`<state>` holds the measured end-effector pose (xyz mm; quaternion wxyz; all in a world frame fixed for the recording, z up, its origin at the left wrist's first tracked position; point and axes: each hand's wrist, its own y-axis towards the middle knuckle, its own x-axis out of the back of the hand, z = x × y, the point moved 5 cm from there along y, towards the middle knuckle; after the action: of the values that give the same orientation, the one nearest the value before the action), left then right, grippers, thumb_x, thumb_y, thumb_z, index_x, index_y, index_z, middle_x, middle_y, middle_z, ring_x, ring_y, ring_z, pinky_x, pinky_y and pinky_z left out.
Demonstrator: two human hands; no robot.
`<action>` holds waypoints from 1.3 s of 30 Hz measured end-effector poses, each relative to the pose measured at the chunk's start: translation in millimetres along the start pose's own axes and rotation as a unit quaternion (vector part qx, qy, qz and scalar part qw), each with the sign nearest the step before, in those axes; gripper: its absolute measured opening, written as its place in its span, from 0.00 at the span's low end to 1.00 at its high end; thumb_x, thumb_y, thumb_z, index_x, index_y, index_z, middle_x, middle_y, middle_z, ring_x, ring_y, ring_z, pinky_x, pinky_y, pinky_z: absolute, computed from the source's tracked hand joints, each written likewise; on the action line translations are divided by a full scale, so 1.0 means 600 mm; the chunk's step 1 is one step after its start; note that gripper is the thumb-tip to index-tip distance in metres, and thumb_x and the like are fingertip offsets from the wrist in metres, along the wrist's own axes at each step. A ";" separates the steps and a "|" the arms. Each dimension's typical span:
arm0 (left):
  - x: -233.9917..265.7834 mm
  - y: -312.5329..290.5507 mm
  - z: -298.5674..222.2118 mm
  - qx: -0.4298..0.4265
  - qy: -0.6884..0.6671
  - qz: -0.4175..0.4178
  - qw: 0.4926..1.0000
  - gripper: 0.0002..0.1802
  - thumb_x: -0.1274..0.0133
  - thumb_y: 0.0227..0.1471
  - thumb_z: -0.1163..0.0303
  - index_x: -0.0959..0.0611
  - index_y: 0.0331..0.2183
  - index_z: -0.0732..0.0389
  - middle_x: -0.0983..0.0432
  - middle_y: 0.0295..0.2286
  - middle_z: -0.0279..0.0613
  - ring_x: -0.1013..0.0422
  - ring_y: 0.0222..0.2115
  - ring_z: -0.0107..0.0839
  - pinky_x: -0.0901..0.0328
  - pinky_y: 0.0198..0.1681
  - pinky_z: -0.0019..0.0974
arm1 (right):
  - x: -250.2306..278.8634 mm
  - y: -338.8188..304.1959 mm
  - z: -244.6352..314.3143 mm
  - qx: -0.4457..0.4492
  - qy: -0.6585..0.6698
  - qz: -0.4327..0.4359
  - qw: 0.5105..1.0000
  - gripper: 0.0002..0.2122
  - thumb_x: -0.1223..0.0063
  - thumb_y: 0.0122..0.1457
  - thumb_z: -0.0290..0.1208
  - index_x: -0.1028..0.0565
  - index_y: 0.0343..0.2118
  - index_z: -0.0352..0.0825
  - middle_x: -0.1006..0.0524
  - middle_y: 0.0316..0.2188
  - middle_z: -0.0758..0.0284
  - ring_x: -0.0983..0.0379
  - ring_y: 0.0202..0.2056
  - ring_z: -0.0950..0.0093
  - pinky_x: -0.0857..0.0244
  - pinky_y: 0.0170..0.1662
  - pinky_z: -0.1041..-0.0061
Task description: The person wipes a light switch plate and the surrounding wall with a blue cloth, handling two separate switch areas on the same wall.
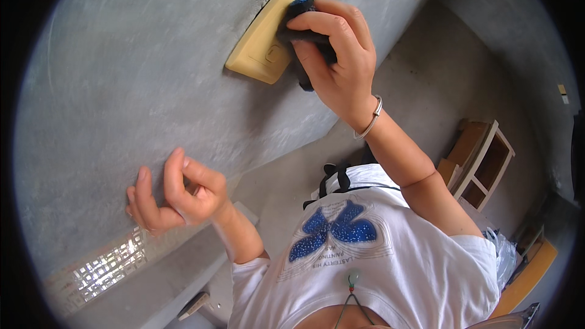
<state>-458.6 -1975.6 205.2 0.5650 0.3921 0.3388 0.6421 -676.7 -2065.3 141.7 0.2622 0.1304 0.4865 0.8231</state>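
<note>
A yellowish wall switch plate [261, 49] with a small rocker near its lower end is fixed to a grey wall. At its right edge my right hand [341, 49] is closed on a bunched black cloth [304, 76] with a bit of blue on top. The cloth overlaps that edge of the plate; the palm side of the grip is hidden. Lower and to the left, my left hand [183, 198] is beside the wall, its fingers loosely bent and apart, with nothing in them. I cannot tell whether it touches the wall.
A wooden frame-like piece of furniture [484, 161] stands on the grey floor at the right. Beyond my right shoulder are a clear plastic bag [503, 253] and an orange-yellow board [527, 280]. A shiny patterned strip [113, 262] lies at the lower left.
</note>
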 end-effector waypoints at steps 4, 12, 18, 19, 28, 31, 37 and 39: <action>-0.001 0.002 0.003 -0.009 0.007 0.000 1.000 0.10 0.51 0.59 0.59 0.18 0.28 0.47 0.32 0.42 0.37 0.38 0.45 0.36 0.42 0.49 0.44 | 0.003 0.016 0.011 0.067 -0.035 0.060 0.995 0.13 0.40 0.42 0.18 0.23 0.33 0.38 0.25 0.35 0.66 0.29 0.33 0.65 0.33 0.36 0.70; 0.002 0.003 0.003 0.000 0.001 -0.002 1.000 0.10 0.48 0.58 0.61 0.18 0.27 0.52 0.31 0.41 0.40 0.38 0.45 0.38 0.39 0.47 0.47 | 0.017 0.024 -0.007 0.045 -0.003 0.041 0.998 0.12 0.39 0.42 0.18 0.22 0.32 0.37 0.23 0.33 0.65 0.28 0.31 0.66 0.33 0.36 0.71; 0.002 0.005 0.001 0.002 -0.003 0.008 1.000 0.11 0.47 0.58 0.62 0.19 0.27 0.55 0.31 0.40 0.41 0.38 0.46 0.39 0.37 0.47 0.48 | 0.001 0.012 0.000 0.040 -0.023 0.041 0.998 0.12 0.39 0.42 0.19 0.22 0.33 0.36 0.24 0.33 0.66 0.28 0.30 0.67 0.33 0.34 0.72; 0.002 0.005 0.001 0.002 -0.003 0.008 1.000 0.11 0.47 0.58 0.62 0.19 0.27 0.55 0.31 0.40 0.41 0.39 0.46 0.39 0.37 0.47 0.48 | 0.000 0.008 -0.005 0.009 -0.023 0.031 0.999 0.12 0.39 0.43 0.19 0.23 0.33 0.36 0.24 0.32 0.66 0.28 0.30 0.67 0.33 0.34 0.72; -0.001 0.005 -0.005 0.013 -0.010 0.004 1.000 0.10 0.46 0.57 0.63 0.18 0.27 0.54 0.31 0.40 0.41 0.38 0.46 0.39 0.37 0.48 0.50 | -0.005 0.009 0.019 0.086 -0.052 0.026 0.995 0.12 0.39 0.41 0.19 0.22 0.32 0.37 0.25 0.34 0.68 0.28 0.33 0.69 0.31 0.35 0.74; 0.000 0.008 -0.006 0.013 -0.005 0.003 1.000 0.09 0.46 0.57 0.63 0.18 0.27 0.54 0.30 0.40 0.41 0.37 0.46 0.39 0.37 0.48 0.50 | -0.008 0.007 0.026 0.124 -0.060 0.036 0.990 0.12 0.39 0.40 0.20 0.22 0.31 0.37 0.25 0.36 0.69 0.27 0.35 0.70 0.30 0.37 0.75; 0.003 0.009 -0.005 0.008 -0.004 0.000 1.000 0.09 0.46 0.57 0.64 0.18 0.27 0.54 0.30 0.40 0.40 0.37 0.45 0.39 0.38 0.48 0.50 | -0.018 -0.006 0.051 0.169 -0.052 0.052 0.983 0.10 0.42 0.39 0.24 0.22 0.29 0.34 0.25 0.36 0.69 0.27 0.35 0.72 0.29 0.36 0.76; 0.002 0.008 -0.006 0.008 0.001 0.006 1.000 0.09 0.46 0.57 0.63 0.18 0.27 0.54 0.31 0.40 0.40 0.37 0.45 0.40 0.38 0.48 0.50 | -0.029 -0.023 0.068 0.170 -0.021 0.082 0.982 0.12 0.39 0.36 0.22 0.20 0.29 0.36 0.24 0.35 0.67 0.26 0.35 0.70 0.31 0.37 0.75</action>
<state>-464.0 -1975.1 207.9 0.5573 0.3980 0.3425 0.6433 -638.9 -2039.9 150.3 0.1781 0.2300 0.6016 0.7439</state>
